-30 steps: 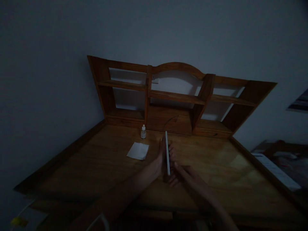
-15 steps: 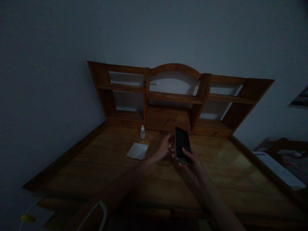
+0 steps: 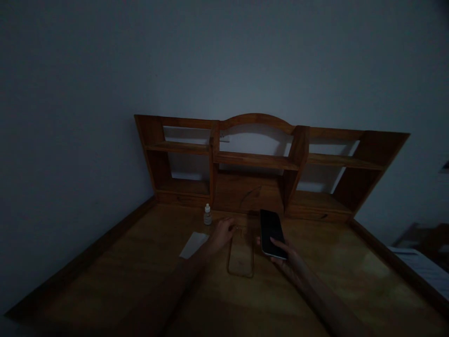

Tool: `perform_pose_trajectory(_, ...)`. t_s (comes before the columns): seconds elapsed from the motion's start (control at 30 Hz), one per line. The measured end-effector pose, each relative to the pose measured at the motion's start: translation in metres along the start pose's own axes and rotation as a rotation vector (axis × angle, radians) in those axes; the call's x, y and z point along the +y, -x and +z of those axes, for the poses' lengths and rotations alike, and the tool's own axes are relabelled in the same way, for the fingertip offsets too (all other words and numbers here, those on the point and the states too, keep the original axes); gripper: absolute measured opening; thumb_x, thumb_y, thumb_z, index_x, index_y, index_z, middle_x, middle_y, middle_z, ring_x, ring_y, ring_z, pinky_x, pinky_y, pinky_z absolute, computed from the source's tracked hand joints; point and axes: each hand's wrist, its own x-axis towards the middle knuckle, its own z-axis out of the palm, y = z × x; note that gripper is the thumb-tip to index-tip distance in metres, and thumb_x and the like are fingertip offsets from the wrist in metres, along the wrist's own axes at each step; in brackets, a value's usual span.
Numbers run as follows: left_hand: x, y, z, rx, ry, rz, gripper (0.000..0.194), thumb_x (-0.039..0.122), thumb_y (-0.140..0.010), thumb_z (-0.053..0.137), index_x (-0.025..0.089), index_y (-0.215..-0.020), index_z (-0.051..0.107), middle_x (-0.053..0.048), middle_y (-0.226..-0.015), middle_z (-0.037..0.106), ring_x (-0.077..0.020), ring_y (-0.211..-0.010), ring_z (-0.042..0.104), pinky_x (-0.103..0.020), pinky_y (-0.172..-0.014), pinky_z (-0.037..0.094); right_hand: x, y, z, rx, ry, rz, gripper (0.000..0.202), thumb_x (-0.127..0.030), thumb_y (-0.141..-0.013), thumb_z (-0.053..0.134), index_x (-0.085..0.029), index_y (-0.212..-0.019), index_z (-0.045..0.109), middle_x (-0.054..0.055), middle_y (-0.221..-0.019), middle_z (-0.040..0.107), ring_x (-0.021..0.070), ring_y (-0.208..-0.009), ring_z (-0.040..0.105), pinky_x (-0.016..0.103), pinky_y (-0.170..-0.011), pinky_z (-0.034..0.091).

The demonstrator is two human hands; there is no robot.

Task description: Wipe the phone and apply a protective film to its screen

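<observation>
Dim room, wooden desk against a plain wall.
My right hand gripped the dark phone above the desk; my left hand rested, fingers loose, on the clear case, near a small bottle under the shelf unit.

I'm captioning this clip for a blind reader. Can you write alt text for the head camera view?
In dim light, the right hand holds a dark phone above a wooden desk, while the left hand rests at the top of a clear phone case lying flat. A small bottle and white cloth sit nearby.
</observation>
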Motion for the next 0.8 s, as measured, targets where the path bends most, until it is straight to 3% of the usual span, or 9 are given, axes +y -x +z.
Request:
perform_pose_trajectory(0.1,-0.001,0.003,0.002,-0.009,-0.002,0.005,0.029,0.016,-0.092,0.056,0.017,-0.115,0.073,-0.01,-0.121,0.072,-0.0248,-0.112,0.068,-0.036,-0.101,0.049,0.008,0.006,-0.001,-0.007,-0.088,0.036,0.034,-0.018,-0.082,0.081,-0.007,-0.112,0.07,0.02,-0.113,0.077,0.0271,-0.1,0.077,0.027,-0.08,0.066)
perform_pose_trajectory(0.37,0.002,0.01,0.003,-0.01,0.022,0.041,0.027,0.009,-0.086,0.057,0.019,-0.105,0.073,-0.007,-0.111,0.074,-0.0227,-0.105,0.068,-0.034,-0.095,0.049,0.02,0.016,0.002,-0.032,-0.111,0.108,0.029,-0.02,-0.088,0.075,-0.005,-0.112,0.072,0.02,-0.114,0.077,0.026,-0.096,0.078,0.025,-0.069,0.066)
perform_pose_trajectory(0.63,0.003,0.008,0.003,0.003,0.074,0.034,0.026,0.003,-0.08,0.059,0.017,-0.097,0.073,-0.007,-0.105,0.074,-0.0204,-0.096,0.068,-0.032,-0.089,0.051,0.021,0.014,-0.005,-0.057,-0.192,0.09,0.025,-0.011,-0.087,0.073,-0.005,-0.111,0.074,0.018,-0.12,0.075,0.0242,-0.109,0.074,0.028,-0.096,0.061)
perform_pose_trajectory(0.8,0.009,0.009,0.003,0.052,0.14,0.006,0.031,0.006,-0.083,0.057,0.018,-0.109,0.071,-0.007,-0.105,0.072,-0.0205,-0.099,0.067,-0.034,-0.093,0.051,0.015,0.018,-0.001,-0.018,-0.21,0.105,0.022,-0.009,-0.086,0.072,-0.004,-0.107,0.075,0.018,-0.116,0.076,0.0234,-0.104,0.076,0.025,-0.089,0.063)
